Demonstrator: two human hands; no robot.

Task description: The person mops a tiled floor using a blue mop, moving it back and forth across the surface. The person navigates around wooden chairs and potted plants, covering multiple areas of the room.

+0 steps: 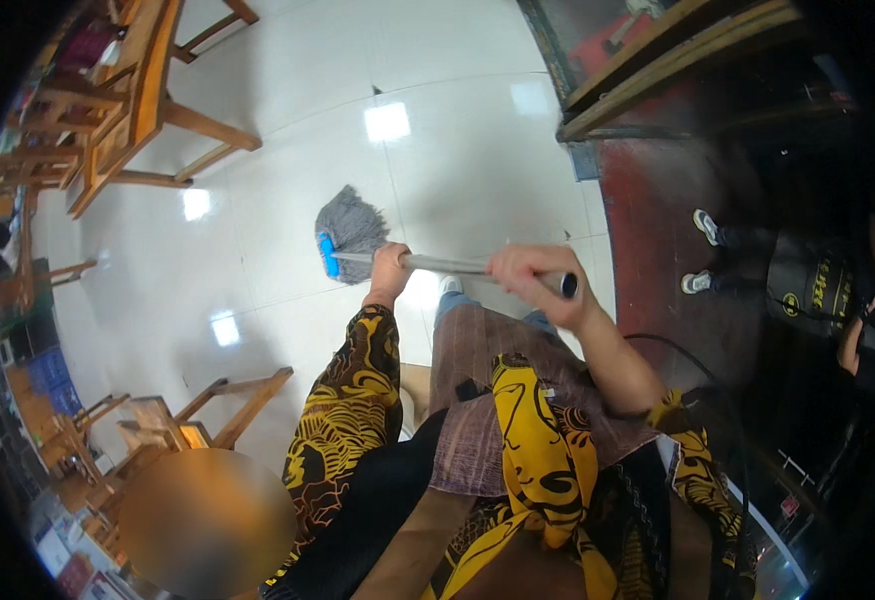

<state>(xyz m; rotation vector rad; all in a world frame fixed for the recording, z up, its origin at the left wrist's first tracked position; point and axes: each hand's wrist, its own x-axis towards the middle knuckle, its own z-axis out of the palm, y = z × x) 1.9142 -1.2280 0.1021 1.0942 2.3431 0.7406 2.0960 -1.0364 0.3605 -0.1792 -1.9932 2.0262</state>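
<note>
A string mop with a grey head (354,226) and a blue clamp (329,255) rests on the pale tiled floor ahead of me. Its metal handle (448,264) runs back toward my right side. My left hand (389,270) is closed round the handle near the mop head. Further up, close to the handle's dark open end (568,285), my right hand (538,277) wraps round it. The grey strands lie fanned out on the tiles, away from my feet.
Wooden benches and a table (138,90) stand at the far left, and a wooden stool (228,405) nearer left. A blue crate (53,380) sits beyond it. On the right, past a dark red floor strip (638,250), stands another person in white shoes (698,283).
</note>
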